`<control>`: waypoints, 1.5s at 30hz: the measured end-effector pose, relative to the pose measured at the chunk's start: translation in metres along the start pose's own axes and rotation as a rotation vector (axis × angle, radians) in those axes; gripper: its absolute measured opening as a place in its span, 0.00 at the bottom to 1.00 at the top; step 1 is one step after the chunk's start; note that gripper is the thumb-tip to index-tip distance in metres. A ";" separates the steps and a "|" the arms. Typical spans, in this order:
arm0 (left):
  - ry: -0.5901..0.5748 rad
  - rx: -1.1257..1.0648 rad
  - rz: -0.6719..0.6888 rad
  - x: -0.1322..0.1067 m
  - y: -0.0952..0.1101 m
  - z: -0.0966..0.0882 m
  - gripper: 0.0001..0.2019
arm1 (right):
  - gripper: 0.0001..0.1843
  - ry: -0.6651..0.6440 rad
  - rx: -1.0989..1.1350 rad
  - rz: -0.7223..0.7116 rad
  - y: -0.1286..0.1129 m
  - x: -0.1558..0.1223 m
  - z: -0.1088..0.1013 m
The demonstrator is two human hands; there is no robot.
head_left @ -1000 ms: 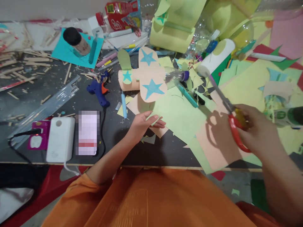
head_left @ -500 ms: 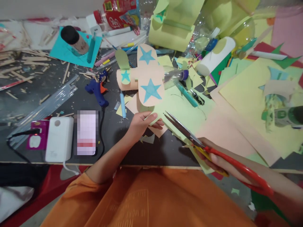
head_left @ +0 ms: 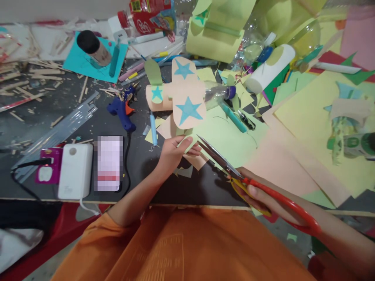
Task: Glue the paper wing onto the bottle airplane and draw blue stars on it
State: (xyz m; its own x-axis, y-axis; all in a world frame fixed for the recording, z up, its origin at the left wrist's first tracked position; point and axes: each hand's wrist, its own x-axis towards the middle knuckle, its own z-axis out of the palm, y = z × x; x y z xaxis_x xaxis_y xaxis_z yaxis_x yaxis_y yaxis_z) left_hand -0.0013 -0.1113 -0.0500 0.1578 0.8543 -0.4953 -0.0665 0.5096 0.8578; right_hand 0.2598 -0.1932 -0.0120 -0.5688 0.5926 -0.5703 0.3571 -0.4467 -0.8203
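Note:
My left hand point(head_left: 172, 153) pinches the near corner of a light green paper sheet point(head_left: 225, 136) lying on the dark table. My right hand point(head_left: 263, 199) grips red-handled scissors point(head_left: 249, 180); their blades are parted and point up-left, tips just right of my left fingers at the sheet's edge. Just beyond my left hand lies a paper plane point(head_left: 181, 93) built on a plastic bottle, peach with blue stars.
A blue glue gun point(head_left: 121, 113), a white power adapter point(head_left: 74, 171) and a phone point(head_left: 109, 164) sit at the left near the table edge point(head_left: 187, 205). Wooden sticks litter the far left. Yellow, peach and green paper sheets point(head_left: 310, 117) pile up at the right, with a white roll point(head_left: 269, 70).
My right hand brought the scissors from the right side of the table down and left to the green sheet beside my left hand. The left hand stayed on the paper.

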 end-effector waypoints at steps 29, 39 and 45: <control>-0.029 0.034 0.007 -0.002 0.001 0.000 0.20 | 0.27 0.005 0.050 -0.027 -0.020 0.026 0.005; -0.062 -0.016 0.007 -0.002 0.002 0.000 0.18 | 0.33 0.036 0.130 0.059 -0.027 0.030 0.013; -0.078 -0.043 0.011 0.001 0.007 -0.005 0.10 | 0.30 0.119 0.042 -0.025 -0.006 0.012 -0.005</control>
State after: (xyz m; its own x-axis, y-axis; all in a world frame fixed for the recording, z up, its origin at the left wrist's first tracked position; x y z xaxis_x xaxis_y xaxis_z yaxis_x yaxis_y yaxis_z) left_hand -0.0063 -0.1067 -0.0451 0.2334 0.8502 -0.4719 -0.1105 0.5054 0.8558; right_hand 0.2545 -0.1800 -0.0142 -0.4838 0.6782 -0.5532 0.3111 -0.4575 -0.8330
